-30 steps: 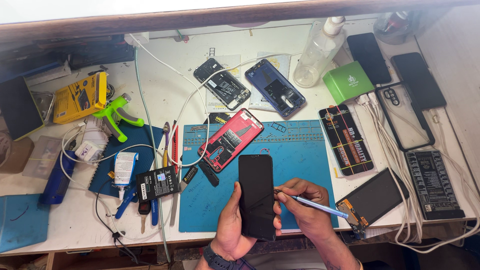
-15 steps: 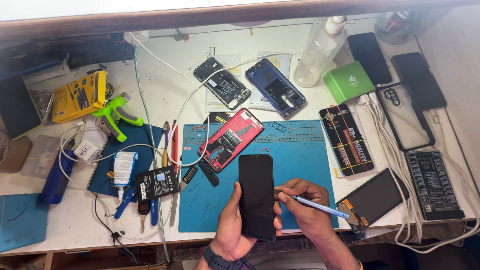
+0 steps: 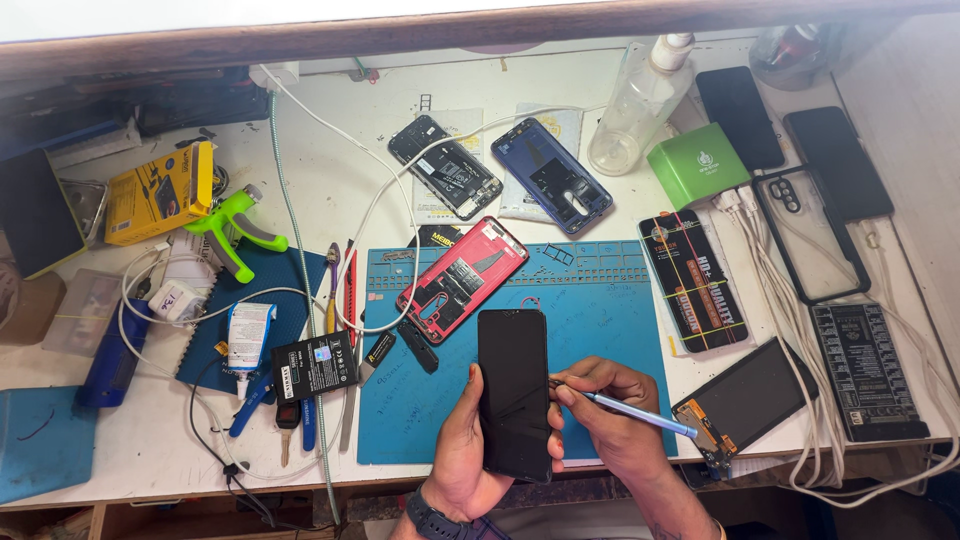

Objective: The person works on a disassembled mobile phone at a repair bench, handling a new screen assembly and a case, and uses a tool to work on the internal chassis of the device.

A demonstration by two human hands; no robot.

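1. Two hands are working one black phone (image 3: 513,392) just above the near edge of the blue mat (image 3: 600,330) on the counter (image 3: 330,200).
2. Left hand (image 3: 462,455) is cupping the phone from the left and below; fingers are closed around its edge, thumb lying along the left side.
3. Right hand (image 3: 612,420) is pinching a thin blue-handled tool (image 3: 635,412); fingers are closed on the shaft, tip touching the phone's right edge about midway up.
4. Progress, as a judgement: the phone is looking whole, dark glass face up, no gap or lifted panel showing. The edge work seems to be only starting; any opening is still ahead.
5. Phone vs fingers: it is standing lengthwise between both hands, left fingers (image 3: 478,380) touching its left side, right fingertips just beside its right side, tool bridging the gap.
6. Other units are sitting further along: a red opened phone (image 3: 462,277) on the mat, a black one (image 3: 444,166) and a blue back shell (image 3: 551,175) beyond it, all well apart from the hands.
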